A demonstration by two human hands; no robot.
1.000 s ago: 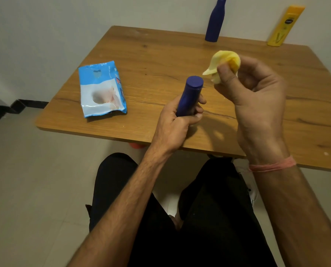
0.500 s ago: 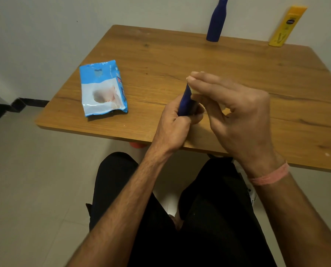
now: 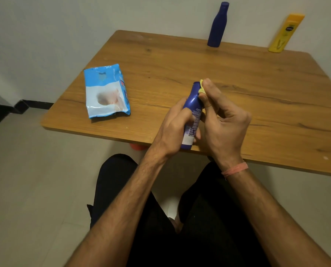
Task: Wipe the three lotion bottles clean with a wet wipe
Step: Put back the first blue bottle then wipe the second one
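Note:
My left hand (image 3: 174, 128) grips a small dark blue lotion bottle (image 3: 193, 110) around its lower body, above the table's near edge, with its cap pointing away from me. My right hand (image 3: 221, 122) pinches a yellow wet wipe (image 3: 201, 87) against the right side of the bottle's neck and cap. Most of the wipe is hidden behind my fingers. A taller dark blue bottle (image 3: 217, 26) stands upright at the table's far edge by the wall. To its right stands a yellow lotion bottle (image 3: 285, 33).
A blue and white wet wipe pack (image 3: 106, 91) lies flat on the left part of the wooden table (image 3: 257, 83). A white wall runs behind the table. My legs in black trousers are below the near edge, and something red (image 3: 136, 147) shows under the table.
My right hand brought the yellow wipe down from above onto the bottle and now rubs its upper right side. My left hand tilted the bottle so its label faces me.

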